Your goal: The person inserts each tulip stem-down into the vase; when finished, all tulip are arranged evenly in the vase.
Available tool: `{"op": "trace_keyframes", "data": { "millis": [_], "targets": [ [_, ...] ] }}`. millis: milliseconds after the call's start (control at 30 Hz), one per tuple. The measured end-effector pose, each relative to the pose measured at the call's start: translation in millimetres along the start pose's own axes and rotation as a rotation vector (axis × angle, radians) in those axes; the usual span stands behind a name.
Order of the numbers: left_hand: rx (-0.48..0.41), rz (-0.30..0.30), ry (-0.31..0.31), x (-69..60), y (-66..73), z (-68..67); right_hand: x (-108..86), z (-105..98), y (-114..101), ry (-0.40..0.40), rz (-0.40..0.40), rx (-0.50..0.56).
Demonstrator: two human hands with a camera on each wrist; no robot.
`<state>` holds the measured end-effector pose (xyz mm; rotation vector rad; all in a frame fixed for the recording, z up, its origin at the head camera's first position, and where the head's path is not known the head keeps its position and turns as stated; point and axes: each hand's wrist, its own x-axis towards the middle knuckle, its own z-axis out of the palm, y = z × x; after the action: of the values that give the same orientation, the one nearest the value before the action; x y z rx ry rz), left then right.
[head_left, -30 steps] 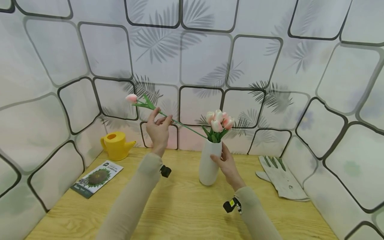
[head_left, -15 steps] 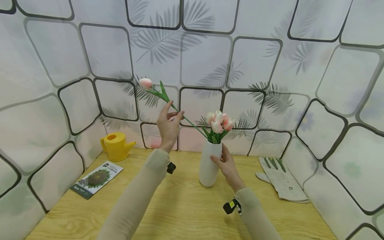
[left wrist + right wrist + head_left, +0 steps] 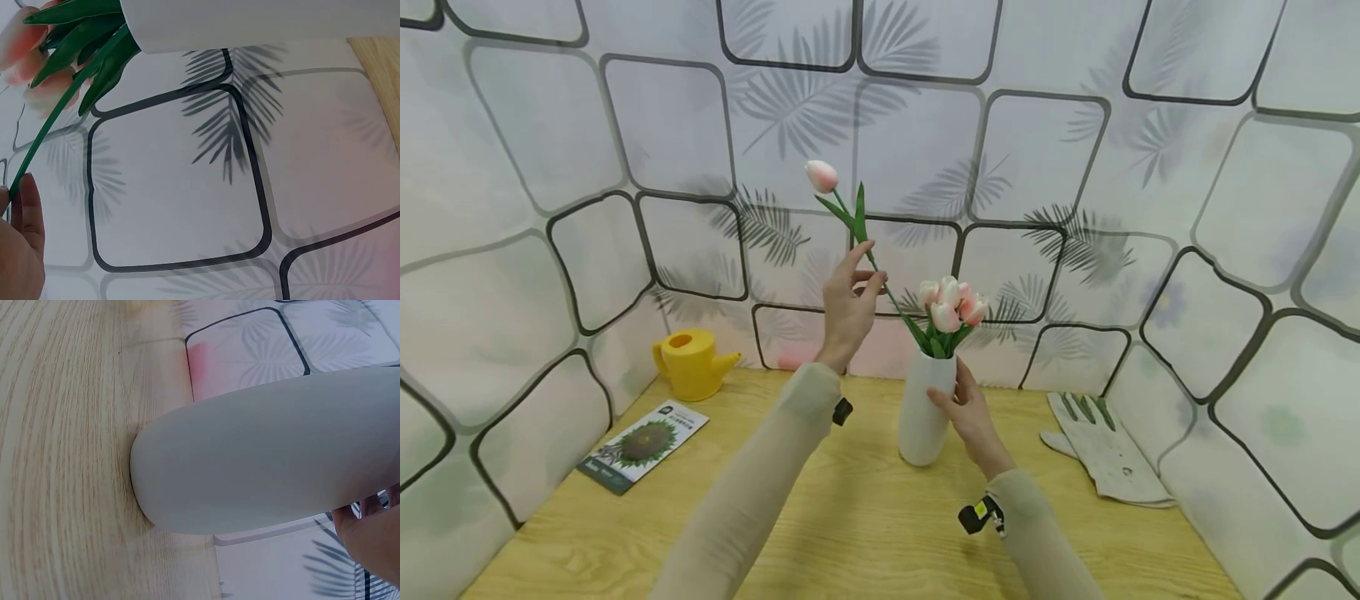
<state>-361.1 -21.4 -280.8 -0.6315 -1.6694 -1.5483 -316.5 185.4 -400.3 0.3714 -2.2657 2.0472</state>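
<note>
A single pink-and-white tulip (image 3: 822, 177) with green leaves leans up and left in the head view. My left hand (image 3: 848, 312) pinches its thin stem (image 3: 47, 128) between thumb and fingers, and the stem's lower end runs into the mouth of a white vase (image 3: 922, 412). Several more tulips (image 3: 951, 304) stand bunched in that vase. On the vase's right side, my right hand (image 3: 970, 417) grips the upper body with thumb in front. In the right wrist view the vase (image 3: 262, 456) fills the middle, its base on the table; only part of the right hand (image 3: 375, 540) shows there.
A yellow watering can (image 3: 692, 367) stands at the table's back left. In front of it lies a seed packet (image 3: 643, 446) with a sunflower picture. White gloves (image 3: 1108, 450) lie on the right. Patterned walls (image 3: 917, 150) enclose the wooden table (image 3: 857, 525) at back and sides.
My left hand has moved right and upward, swinging the tulip from a low leftward slant to a steeper one, its stem end staying at the vase mouth. The right hand and vase have stayed put.
</note>
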Motion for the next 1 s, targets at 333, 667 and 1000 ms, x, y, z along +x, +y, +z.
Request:
{"op": "trace_keyframes", "data": {
  "millis": [333, 667, 1000],
  "targets": [
    [0.023, 0.033, -0.060, 1.2, 5.9, 15.1, 2.3, 0, 0, 0.005, -0.009, 0.001],
    [0.070, 0.040, -0.080, -16.1, -1.5, 20.6, -0.2, 2, -2, 0.015, 0.020, -0.016],
    [0.133, 0.081, -0.086, -34.1, -10.5, 23.5, 13.2, -2, 24, 0.037, -0.032, -0.003]
  ]
}}
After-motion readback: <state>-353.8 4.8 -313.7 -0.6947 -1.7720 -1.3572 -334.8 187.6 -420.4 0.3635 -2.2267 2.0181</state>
